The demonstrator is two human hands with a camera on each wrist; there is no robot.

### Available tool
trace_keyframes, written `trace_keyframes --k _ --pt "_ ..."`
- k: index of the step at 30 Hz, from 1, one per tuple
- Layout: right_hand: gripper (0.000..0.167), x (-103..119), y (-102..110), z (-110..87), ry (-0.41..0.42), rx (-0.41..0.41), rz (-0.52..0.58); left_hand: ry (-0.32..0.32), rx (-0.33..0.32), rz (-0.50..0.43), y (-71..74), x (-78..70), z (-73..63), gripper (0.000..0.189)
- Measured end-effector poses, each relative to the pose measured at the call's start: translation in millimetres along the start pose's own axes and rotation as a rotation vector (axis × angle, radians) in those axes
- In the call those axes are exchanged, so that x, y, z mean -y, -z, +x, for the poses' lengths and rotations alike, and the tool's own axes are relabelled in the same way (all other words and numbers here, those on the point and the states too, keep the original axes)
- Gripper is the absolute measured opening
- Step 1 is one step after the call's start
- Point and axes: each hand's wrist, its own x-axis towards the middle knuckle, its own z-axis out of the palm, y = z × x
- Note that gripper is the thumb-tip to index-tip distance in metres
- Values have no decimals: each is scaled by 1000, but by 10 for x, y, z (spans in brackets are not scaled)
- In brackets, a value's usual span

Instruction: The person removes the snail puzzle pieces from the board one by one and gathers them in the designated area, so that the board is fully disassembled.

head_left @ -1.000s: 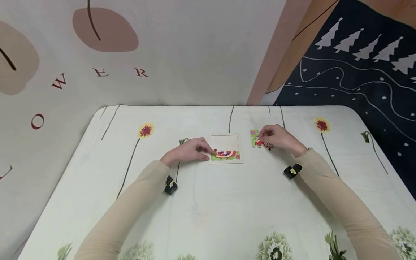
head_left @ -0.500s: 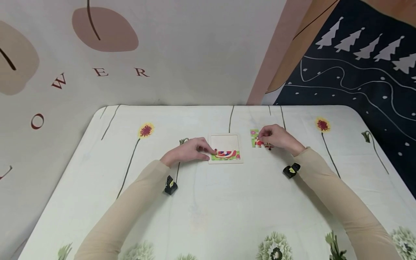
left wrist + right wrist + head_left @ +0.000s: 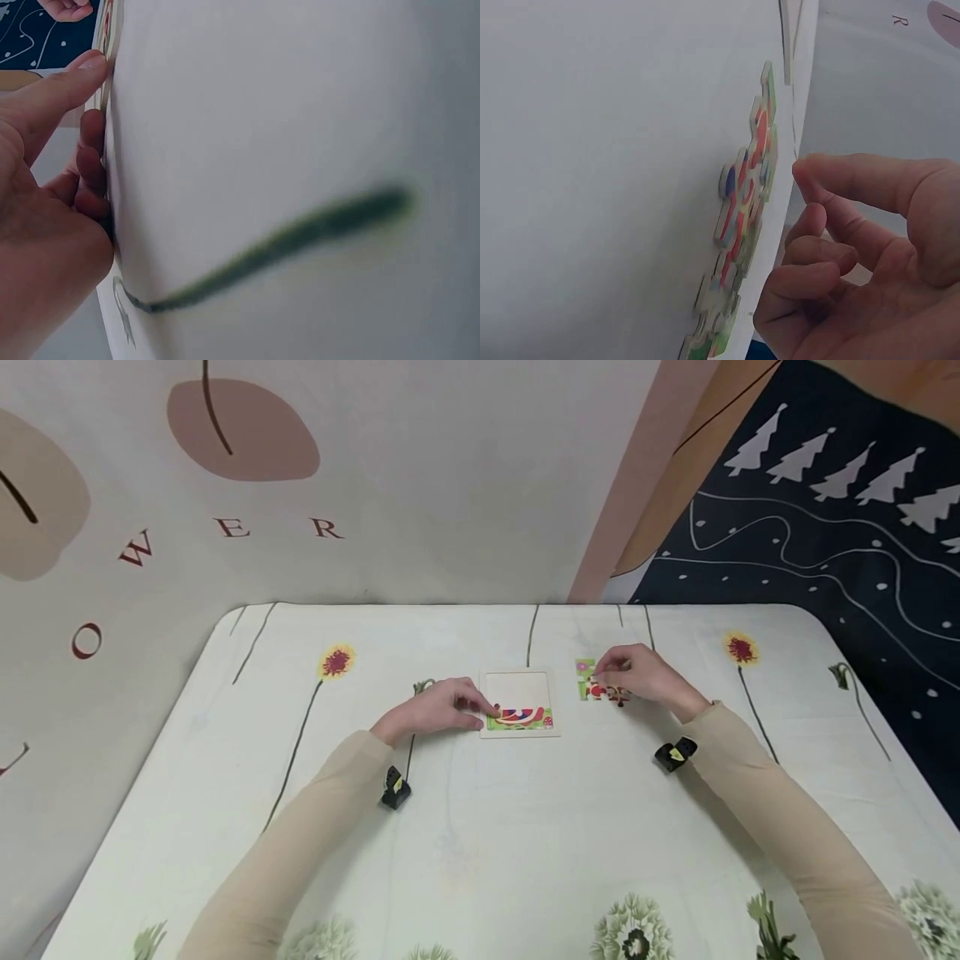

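Flower-print tablecloth (image 3: 465, 827), right hand (image 3: 641, 678) low over puzzle pieces (image 3: 588, 690), fingers (image 3: 804, 281) curled.

Puzzle tray (image 3: 517, 689): pale cream. Fitted pieces (image 3: 522, 719): green, red, blue, yellow. Loose pieces (image 3: 585, 667): green and red, one with pink flower. Tablecloth (image 3: 480, 835): white, bears red-and-yellow flowers, dark stems. Sleeves (image 3: 315, 818): plain beige. Backdrop (image 3: 435, 502): pale grey, dusty-pink shape, dark-red letters. Side cloth (image 3: 810, 545): navy, white trees, wavy lines.
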Motion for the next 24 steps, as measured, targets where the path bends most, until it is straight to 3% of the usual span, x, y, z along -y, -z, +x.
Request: trace_keyframes --k 8,16,24 --pt "13 34 -82 -37 47 -2 9 30 -20 -5 -63 -67 -8 21" --pt "11 100 -156 -55 102 1 32 -14 -48 18 -83 -100 19 19" --pt "8 163 -311 -28 167 19 16 -75 -42 -3 -119 -141 139 20"
